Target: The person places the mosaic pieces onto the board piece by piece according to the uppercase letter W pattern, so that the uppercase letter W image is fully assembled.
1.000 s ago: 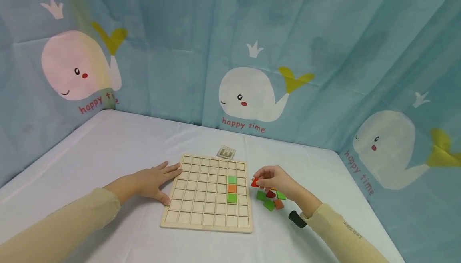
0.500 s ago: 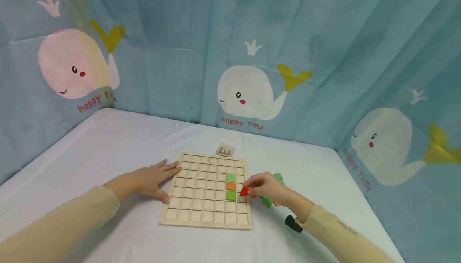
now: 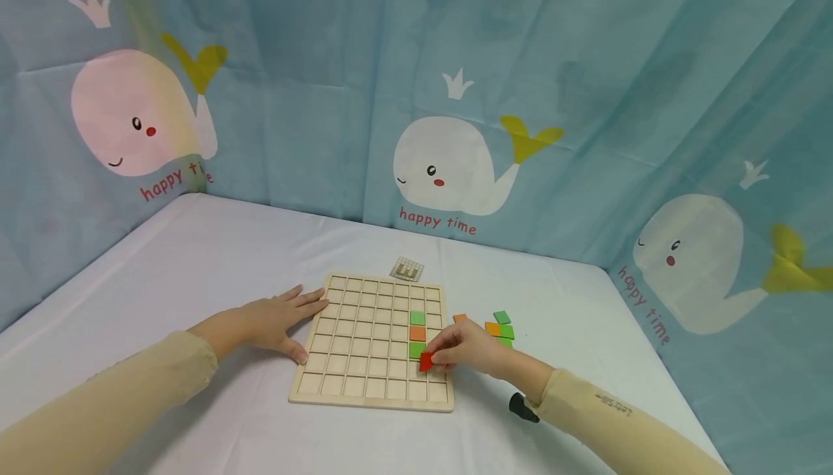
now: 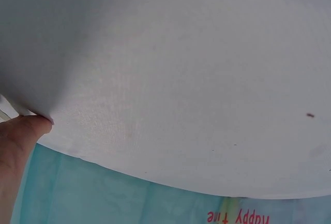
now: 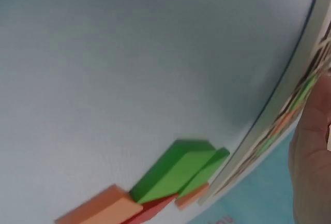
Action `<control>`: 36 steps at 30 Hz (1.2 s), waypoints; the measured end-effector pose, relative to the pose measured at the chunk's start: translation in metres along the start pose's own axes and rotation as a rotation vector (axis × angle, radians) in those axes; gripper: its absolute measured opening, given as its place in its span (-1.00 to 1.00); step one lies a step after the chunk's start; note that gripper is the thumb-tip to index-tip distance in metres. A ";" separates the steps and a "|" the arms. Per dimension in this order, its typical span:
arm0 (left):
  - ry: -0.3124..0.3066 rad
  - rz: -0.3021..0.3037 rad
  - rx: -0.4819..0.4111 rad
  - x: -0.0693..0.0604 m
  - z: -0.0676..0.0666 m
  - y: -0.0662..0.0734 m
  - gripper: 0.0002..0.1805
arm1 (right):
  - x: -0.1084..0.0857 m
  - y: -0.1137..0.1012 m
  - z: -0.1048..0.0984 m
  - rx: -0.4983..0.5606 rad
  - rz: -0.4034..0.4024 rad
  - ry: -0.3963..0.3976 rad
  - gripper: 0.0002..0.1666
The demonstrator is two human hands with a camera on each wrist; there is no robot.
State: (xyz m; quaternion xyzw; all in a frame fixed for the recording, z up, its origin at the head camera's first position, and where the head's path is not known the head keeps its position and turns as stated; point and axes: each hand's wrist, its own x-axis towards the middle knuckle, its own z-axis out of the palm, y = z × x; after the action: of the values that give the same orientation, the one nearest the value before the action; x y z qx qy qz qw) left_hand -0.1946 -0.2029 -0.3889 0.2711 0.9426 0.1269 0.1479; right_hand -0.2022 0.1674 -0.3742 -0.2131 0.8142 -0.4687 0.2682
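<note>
My right hand [image 3: 465,351] pinches a red tile [image 3: 426,361] between thumb and fingers, with hardly any gap but the tile itself. The tile pokes out toward eight o'clock from my fingertips. It is above the wooden grid board [image 3: 357,345], near the board's four o'clock side, right by the line between two squares. I can't tell if it touches the wood, or which way its long side runs.

What matters most is the green tile [image 3: 416,350]: it lies toward eleven o'clock from the red one, so close that they look almost joined. Past it, toward twelve, sit an orange tile [image 3: 417,333] and a light green tile [image 3: 417,318], all in one column. My right hand is the near one. It hides some squares toward three o'clock, and the green tile is close on the other side.

My left hand [image 3: 268,327] is at the board's nine o'clock edge, fingers spread and holding nothing, with fingertips and thumb at the rim.

Loose tiles [image 3: 502,317] lie toward two o'clock from my right hand, partly behind it; the right wrist view shows another red tile [image 5: 150,209] there. A little picture card [image 3: 407,270] lies past the board, toward twelve.
</note>
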 end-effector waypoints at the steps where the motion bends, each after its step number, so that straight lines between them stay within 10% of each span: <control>1: 0.000 0.001 0.000 0.000 0.000 0.000 0.16 | 0.000 0.000 0.001 -0.001 0.004 -0.007 -0.87; 36: 0.006 -0.022 -0.022 -0.001 0.001 0.002 0.17 | 0.010 -0.003 0.020 -0.079 0.041 0.008 -0.90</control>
State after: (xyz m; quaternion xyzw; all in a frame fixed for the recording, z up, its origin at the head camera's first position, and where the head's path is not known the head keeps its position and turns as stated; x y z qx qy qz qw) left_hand -0.1926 -0.2012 -0.3894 0.2589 0.9444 0.1367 0.1495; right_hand -0.1968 0.1472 -0.3823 -0.2049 0.8374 -0.4313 0.2660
